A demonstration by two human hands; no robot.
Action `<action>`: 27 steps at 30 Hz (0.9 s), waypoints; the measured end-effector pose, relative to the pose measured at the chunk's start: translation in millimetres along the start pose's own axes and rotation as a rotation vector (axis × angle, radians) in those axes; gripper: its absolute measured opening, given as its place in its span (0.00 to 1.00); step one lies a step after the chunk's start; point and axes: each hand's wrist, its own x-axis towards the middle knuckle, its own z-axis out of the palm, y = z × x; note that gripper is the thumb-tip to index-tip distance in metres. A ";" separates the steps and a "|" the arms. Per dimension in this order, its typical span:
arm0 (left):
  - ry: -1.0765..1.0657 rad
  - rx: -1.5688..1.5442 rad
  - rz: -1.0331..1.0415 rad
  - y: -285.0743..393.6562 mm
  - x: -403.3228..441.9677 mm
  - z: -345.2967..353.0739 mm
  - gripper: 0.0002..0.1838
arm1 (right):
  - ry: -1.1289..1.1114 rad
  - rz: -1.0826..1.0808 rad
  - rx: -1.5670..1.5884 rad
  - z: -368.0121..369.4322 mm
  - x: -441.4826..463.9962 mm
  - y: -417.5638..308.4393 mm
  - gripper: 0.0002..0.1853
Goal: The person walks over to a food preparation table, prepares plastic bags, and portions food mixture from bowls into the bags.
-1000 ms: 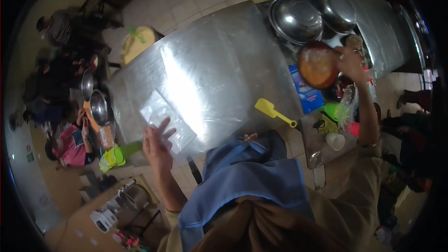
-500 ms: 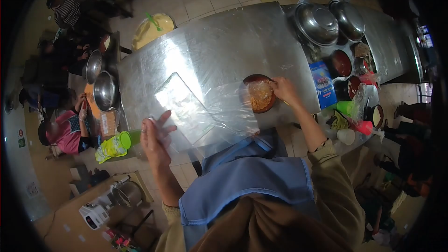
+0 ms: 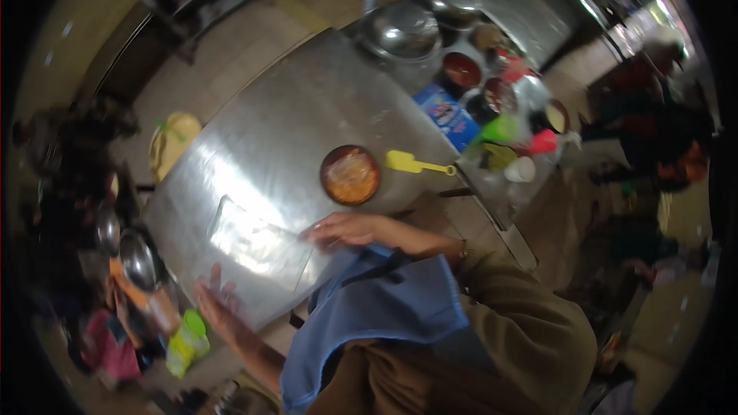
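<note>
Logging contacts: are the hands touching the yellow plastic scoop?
No, the scoop lies on the shiny metal table, apart from right hand and left hand.

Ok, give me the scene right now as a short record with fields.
Left hand: spread, by the table's near-left corner; contact with plastic unclear
Right hand: at the right end of the plastic; grip too blurred to tell
Clear plastic: on the metal table
Brown bowl: on the table, orange contents
Yellow scoop: right of the bowl
Blue packet: beyond the scoop
</note>
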 end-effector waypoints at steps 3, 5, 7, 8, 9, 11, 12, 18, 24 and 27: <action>-0.129 -0.031 0.063 -25.3 17.4 -18.1 0.29 | 0.079 -0.149 0.000 -1.6 -9.1 -9.4 0.17; -0.159 -0.017 0.023 -28.0 18.3 -18.4 0.29 | 0.177 -0.238 0.025 1.0 -22.0 -24.1 0.15; -0.144 -0.007 -0.073 -45.0 25.3 -22.9 0.28 | 0.341 -0.329 -0.119 -4.2 -26.3 -30.5 0.13; -0.078 0.119 0.057 -54.1 27.3 -22.2 0.27 | 0.422 -0.373 -0.190 -6.3 -27.4 -32.7 0.13; -0.011 0.243 0.189 -64.1 30.3 -20.4 0.26 | 0.503 -0.407 -0.242 -6.7 -25.9 -34.3 0.11; 0.027 0.437 0.395 -77.7 38.3 -21.9 0.21 | 0.686 -0.611 -0.499 -4.9 -20.2 -32.1 0.11; -0.115 0.371 0.283 -82.6 39.5 -22.3 0.21 | 0.778 -0.707 -0.630 -2.3 -16.1 -29.8 0.11; -0.637 -0.050 -0.252 -42.7 -42.6 64.8 0.21 | 0.694 -0.735 -0.877 49.7 -1.4 -10.7 0.11; -0.550 -0.143 -0.118 -75.7 -31.4 84.1 0.13 | 0.438 -0.805 -0.922 64.9 -14.9 -6.5 0.07; -0.507 -0.088 -0.033 -83.0 -27.0 82.6 0.12 | 0.332 -0.681 -0.854 55.9 -18.7 -3.7 0.09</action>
